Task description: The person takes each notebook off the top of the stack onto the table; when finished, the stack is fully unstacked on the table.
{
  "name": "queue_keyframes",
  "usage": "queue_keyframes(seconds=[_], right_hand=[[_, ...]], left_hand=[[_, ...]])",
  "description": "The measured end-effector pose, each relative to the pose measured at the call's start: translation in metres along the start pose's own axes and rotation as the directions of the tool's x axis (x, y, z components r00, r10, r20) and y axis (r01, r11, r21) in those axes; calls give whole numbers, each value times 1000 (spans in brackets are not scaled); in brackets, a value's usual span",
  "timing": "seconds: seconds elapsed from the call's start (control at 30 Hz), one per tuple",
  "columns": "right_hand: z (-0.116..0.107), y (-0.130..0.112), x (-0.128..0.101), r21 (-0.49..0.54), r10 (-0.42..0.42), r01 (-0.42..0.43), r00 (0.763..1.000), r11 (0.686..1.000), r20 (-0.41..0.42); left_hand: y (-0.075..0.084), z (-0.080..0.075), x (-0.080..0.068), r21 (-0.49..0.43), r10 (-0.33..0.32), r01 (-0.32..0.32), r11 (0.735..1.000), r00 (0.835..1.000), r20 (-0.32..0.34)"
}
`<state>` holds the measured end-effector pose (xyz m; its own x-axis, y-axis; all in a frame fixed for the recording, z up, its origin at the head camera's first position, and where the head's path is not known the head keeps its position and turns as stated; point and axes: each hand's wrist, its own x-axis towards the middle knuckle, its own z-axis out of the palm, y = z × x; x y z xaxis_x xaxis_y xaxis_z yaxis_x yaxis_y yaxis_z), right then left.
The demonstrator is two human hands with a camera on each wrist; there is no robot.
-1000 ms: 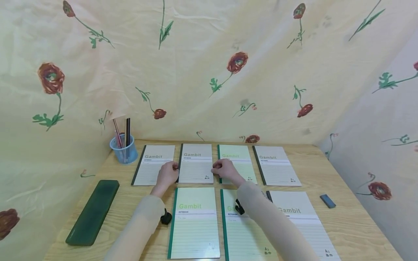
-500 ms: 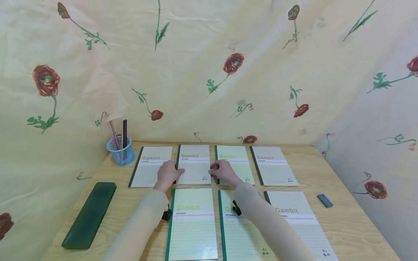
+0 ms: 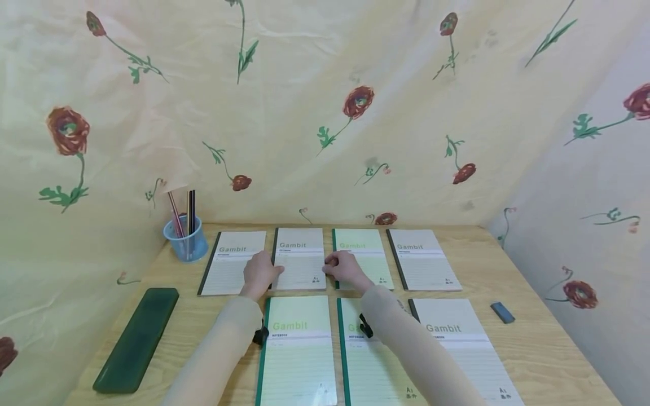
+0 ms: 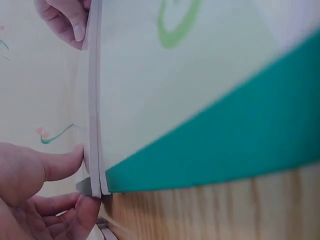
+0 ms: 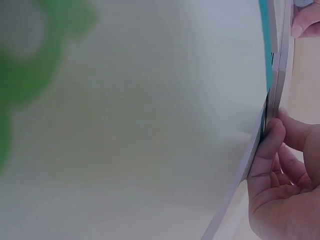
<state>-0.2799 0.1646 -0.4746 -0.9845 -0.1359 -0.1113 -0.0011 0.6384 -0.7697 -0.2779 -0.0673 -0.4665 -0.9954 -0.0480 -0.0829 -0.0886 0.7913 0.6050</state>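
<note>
Fingers of both hands, left hand (image 3: 260, 273) and right hand (image 3: 344, 267), pinch the grey notebook's (image 3: 299, 258) side edges.

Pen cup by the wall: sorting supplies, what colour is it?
The pen cup is translucent blue; head view.

"Gambit" reads on the covers of notebooks laid in 2 rows.

Far row: grey "Gambit" on the far-left notebook (image 3: 231, 263), on the second notebook (image 3: 299, 258) and on the far-right notebook (image 3: 423, 259); the pale green notebook (image 3: 365, 256) carries a faint green word, too washed out to read.

Near row: green "Gambit" on the near-left notebook (image 3: 297, 349); grey "Gambit" on the near-right notebook (image 3: 464, 349).

Small print under each title is too small to read. Wrist views show only blurred green letter parts.
</note>
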Motion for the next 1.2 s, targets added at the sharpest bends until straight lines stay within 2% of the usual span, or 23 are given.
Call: queue_keyframes(seconds=[0.13, 0.23, 0.4, 0.53, 0.67, 0.8, 0.9, 0.97, 1.07, 1.2], right_hand=[[2, 1, 0, 2, -5, 5, 1000, 1000, -10], [3, 1, -1, -17, -9, 9, 1000, 1000, -17], [3, 1, 0, -50, -16, 15, 1000, 999, -16], [4, 1, 1, -67, -14, 13, 1000, 998, -18], [5, 1, 2, -92, -6, 4, 1000, 996, -26], [4, 1, 2, -106, -2, -1, 1000, 994, -29], [3, 1, 1, -106, -10, 6, 999, 994, -33], [1, 1, 1, -105, -15, 11, 999, 994, -37], [0, 1, 2, -101, -17, 13, 999, 995, -36], [3, 0, 2, -99, -22, 18, 999, 995, -34]], left_hand=[[0, -3, -1, -39, -11, 10, 999, 1000, -29], [-3, -6, -2, -103, -22, 17, 995, 999, -46], [-10, -15, -6, -243, -54, 48, 969, 998, -19], [-14, -24, -7, -362, -53, 52, 931, 999, 8], [-18, -30, -8, -481, -52, 67, 874, 998, 43], [-22, -37, -9, -606, -69, 115, 787, 993, 100], [-26, -46, -11, -665, -80, 150, 731, 988, 136], [-31, -55, -14, -690, -82, 167, 704, 985, 155], [-43, -70, -20, -706, -83, 174, 687, 983, 161], [-64, -91, -38, -692, -71, 166, 703, 984, 165]])
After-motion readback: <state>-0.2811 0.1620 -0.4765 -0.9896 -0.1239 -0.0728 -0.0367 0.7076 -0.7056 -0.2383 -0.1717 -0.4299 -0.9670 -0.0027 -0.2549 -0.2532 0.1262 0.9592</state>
